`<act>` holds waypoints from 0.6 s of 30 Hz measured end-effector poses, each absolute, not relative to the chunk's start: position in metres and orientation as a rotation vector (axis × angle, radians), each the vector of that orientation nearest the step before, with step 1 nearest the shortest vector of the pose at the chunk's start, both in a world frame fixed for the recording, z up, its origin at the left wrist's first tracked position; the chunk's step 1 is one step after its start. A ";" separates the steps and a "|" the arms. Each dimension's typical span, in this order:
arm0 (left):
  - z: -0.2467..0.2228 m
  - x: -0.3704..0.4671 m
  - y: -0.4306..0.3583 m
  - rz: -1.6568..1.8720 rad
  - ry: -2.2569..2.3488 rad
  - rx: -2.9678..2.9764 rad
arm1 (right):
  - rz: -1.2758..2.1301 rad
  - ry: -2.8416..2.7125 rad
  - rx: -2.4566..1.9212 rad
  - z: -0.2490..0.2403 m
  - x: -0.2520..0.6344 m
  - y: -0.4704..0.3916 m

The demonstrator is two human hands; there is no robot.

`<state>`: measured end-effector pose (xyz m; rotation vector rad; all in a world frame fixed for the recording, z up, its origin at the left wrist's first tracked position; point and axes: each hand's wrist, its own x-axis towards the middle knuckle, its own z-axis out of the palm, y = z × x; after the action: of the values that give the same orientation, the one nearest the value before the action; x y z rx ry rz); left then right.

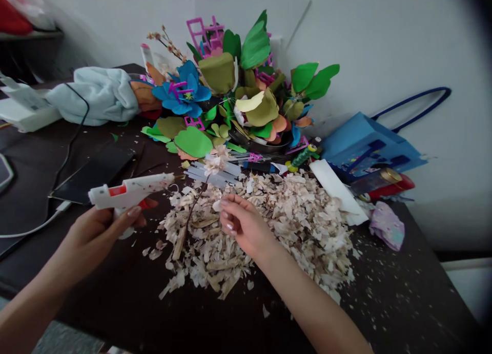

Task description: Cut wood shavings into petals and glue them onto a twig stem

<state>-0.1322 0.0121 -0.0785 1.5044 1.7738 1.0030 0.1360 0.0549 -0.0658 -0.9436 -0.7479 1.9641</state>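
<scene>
My left hand [109, 226] is wrapped round a white glue gun [134, 188] with a red trigger, its nozzle aimed right. Between the thumb and forefinger of my right hand [242, 223] is a small pale petal [217, 206]. That hand hovers over a wide heap of dry whitish petals and flakes [303, 210]. A thin brown twig [191, 213] with a pale pink blossom cluster [216, 162] at its top lies across the heap's left part. Behind the blossom, translucent glue sticks [226, 174] lie side by side.
Colourful craft leaves and flowers [230, 95] fill the back. A phone [96, 173] with a white cable [34, 233] lies left, near a pale blue cloth [100, 95]. A white foam block [338, 192], blue bag [371, 146] and crumpled lilac wrapper [387, 226] are at right.
</scene>
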 end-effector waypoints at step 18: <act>-0.095 -0.127 -0.006 0.864 1.627 1.677 | 1.916 -0.618 -0.910 -0.072 0.118 0.069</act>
<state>-0.1270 -0.0057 -0.0947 1.6769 1.6271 0.8635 0.1176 0.0687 -0.0725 -0.9102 -0.6178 1.9158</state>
